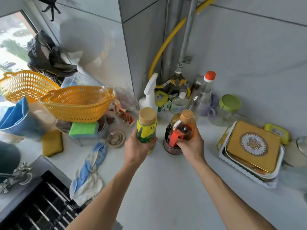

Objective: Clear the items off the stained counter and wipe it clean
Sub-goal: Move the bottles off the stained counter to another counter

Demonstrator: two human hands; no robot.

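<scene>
Head view: left hand [138, 146] wraps the yellow-labelled bottle [146, 128]; right hand [191, 144] curls round the dark bottle [180, 131] at its red handle, both mid-counter [166, 188]. Advice: lift straight up, keep both upright, avoid the corner bottles [197, 95].

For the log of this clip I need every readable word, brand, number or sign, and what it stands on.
Nothing here reads in full.
Yellow-green bottle in the left hand: a few Chinese characters, too blurred to quote.
Dark bottle in the right hand: print on the red label, unreadable.
Gold tin: round emblem, no legible lettering.
Small yellow pack behind the tin: a label, too small.
Green-and-white carton in the corner: print blurred.
</scene>
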